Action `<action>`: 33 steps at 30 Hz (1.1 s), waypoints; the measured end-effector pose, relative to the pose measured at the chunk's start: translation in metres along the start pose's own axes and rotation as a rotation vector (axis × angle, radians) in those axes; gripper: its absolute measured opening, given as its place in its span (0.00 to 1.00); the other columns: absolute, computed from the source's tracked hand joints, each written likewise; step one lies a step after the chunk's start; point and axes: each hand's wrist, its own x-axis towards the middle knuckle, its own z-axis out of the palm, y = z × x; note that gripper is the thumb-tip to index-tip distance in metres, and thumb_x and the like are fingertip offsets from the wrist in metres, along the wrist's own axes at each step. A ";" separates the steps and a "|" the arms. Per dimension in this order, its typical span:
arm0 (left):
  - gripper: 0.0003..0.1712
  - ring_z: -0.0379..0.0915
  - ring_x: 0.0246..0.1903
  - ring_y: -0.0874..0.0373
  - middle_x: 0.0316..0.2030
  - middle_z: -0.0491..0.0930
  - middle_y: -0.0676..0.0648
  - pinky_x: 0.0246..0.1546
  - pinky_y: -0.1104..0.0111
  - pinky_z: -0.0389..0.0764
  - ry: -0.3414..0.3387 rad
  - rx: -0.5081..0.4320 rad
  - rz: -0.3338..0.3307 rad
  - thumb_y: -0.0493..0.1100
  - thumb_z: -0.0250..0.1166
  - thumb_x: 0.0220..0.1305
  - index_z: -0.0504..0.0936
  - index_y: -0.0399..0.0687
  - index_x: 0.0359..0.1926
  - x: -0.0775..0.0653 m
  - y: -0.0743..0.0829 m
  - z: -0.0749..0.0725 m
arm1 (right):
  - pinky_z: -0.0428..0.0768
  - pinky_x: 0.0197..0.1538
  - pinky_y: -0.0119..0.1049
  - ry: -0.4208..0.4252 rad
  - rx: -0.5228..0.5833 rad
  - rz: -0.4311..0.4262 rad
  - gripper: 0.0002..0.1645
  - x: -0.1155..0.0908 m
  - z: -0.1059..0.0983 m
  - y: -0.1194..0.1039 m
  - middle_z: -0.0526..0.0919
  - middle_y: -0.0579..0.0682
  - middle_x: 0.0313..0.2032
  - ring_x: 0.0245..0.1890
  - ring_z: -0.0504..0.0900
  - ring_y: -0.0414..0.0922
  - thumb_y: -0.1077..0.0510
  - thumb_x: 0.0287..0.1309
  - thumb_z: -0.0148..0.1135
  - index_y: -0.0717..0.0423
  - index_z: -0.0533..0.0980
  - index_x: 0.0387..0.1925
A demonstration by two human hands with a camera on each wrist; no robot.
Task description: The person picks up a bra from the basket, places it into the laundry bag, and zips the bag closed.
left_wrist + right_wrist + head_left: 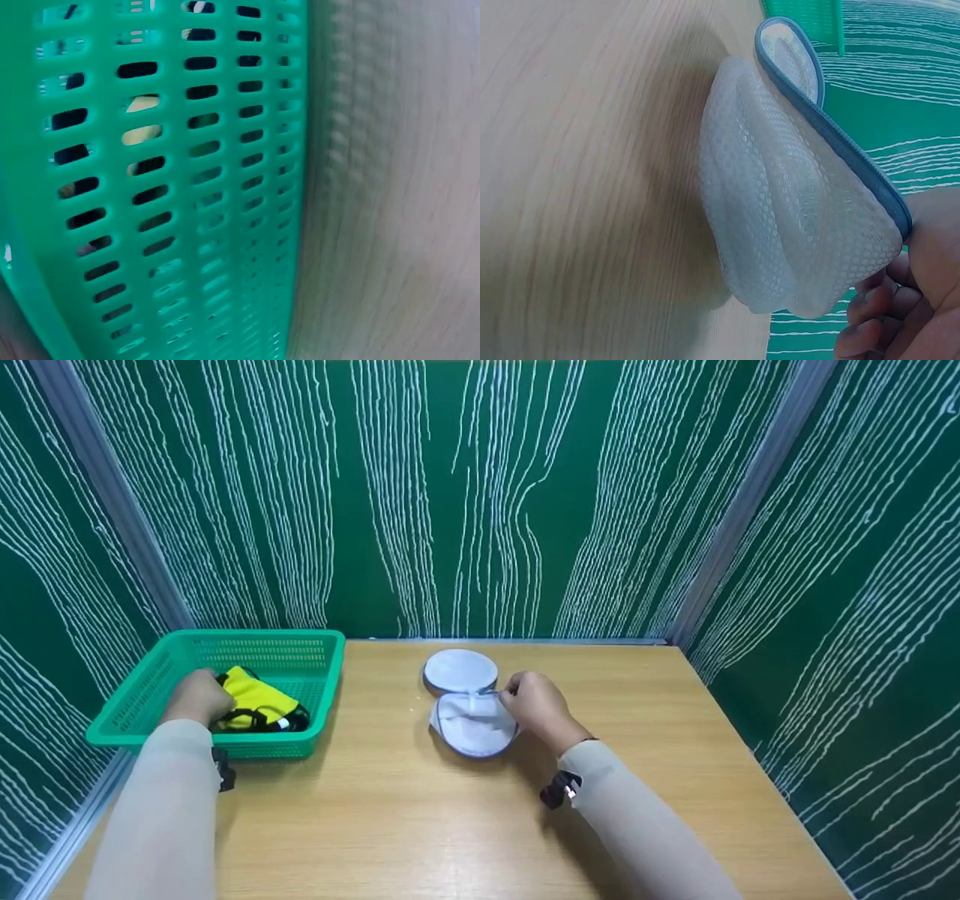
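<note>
On the table, a round white mesh laundry bag (474,727) with a grey-blue zip edge lies open, its round lid (460,670) folded back toward the wall. My right hand (536,706) pinches the bag's zip edge at its right side. In the right wrist view the mesh laundry bag (780,187) bulges below that edge, and the curled fingers (866,337) show at lower right. Inside the green basket (217,746), my left hand (196,699) grips the near-left part of a yellow cloth item (259,694) with black straps. Its fingertips are hidden.
The slotted basket wall (187,187) fills much of the left wrist view. The wooden table (420,825) meets a green wall (382,585) with white wavy lines at its back, with similar walls on both sides.
</note>
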 end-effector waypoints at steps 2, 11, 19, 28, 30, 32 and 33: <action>0.44 0.73 0.67 0.28 0.78 0.65 0.17 0.70 0.39 0.83 0.009 -0.054 0.016 0.34 0.59 0.78 0.53 0.23 0.86 -0.002 0.002 -0.002 | 0.84 0.36 0.37 -0.007 0.010 0.006 0.10 0.000 0.000 0.000 0.90 0.52 0.37 0.36 0.85 0.48 0.58 0.75 0.66 0.56 0.89 0.37; 0.46 0.68 0.77 0.22 0.83 0.56 0.17 0.61 0.46 0.92 0.095 -0.179 0.087 0.35 0.57 0.80 0.44 0.24 0.88 0.002 0.015 -0.013 | 0.79 0.31 0.34 0.008 -0.036 -0.046 0.12 -0.001 0.000 -0.002 0.90 0.50 0.35 0.32 0.83 0.45 0.56 0.75 0.67 0.57 0.89 0.36; 0.45 0.76 0.71 0.26 0.83 0.60 0.19 0.51 0.54 0.96 0.171 -0.261 0.115 0.38 0.58 0.82 0.48 0.31 0.90 -0.003 0.046 -0.022 | 0.81 0.31 0.34 -0.010 0.003 -0.016 0.11 -0.001 0.000 -0.001 0.89 0.51 0.36 0.33 0.84 0.46 0.56 0.76 0.67 0.57 0.89 0.37; 0.39 0.74 0.73 0.31 0.83 0.65 0.25 0.61 0.49 0.92 0.244 -0.309 0.191 0.41 0.60 0.84 0.59 0.36 0.88 -0.018 0.094 -0.022 | 0.80 0.32 0.35 -0.017 0.011 -0.006 0.11 0.000 0.001 -0.002 0.89 0.51 0.35 0.32 0.84 0.46 0.55 0.76 0.68 0.55 0.89 0.36; 0.38 0.72 0.76 0.30 0.82 0.66 0.26 0.68 0.44 0.88 0.255 -0.321 0.211 0.41 0.60 0.84 0.61 0.36 0.87 -0.023 0.107 -0.020 | 0.80 0.32 0.35 -0.023 0.017 -0.001 0.12 -0.001 0.001 -0.003 0.88 0.51 0.34 0.32 0.83 0.46 0.55 0.76 0.68 0.56 0.89 0.37; 0.36 0.70 0.78 0.31 0.82 0.67 0.26 0.74 0.42 0.83 0.259 -0.332 0.231 0.40 0.61 0.84 0.63 0.36 0.86 -0.028 0.118 -0.017 | 0.80 0.32 0.35 -0.030 0.029 0.008 0.12 -0.001 0.001 -0.004 0.88 0.51 0.34 0.32 0.83 0.46 0.55 0.77 0.68 0.57 0.89 0.37; 0.36 0.70 0.78 0.31 0.82 0.67 0.27 0.75 0.42 0.82 0.255 -0.344 0.239 0.40 0.61 0.84 0.63 0.36 0.85 -0.030 0.124 -0.016 | 0.80 0.32 0.35 -0.035 0.039 0.013 0.12 -0.001 0.001 -0.004 0.88 0.51 0.34 0.32 0.83 0.46 0.55 0.77 0.68 0.57 0.89 0.38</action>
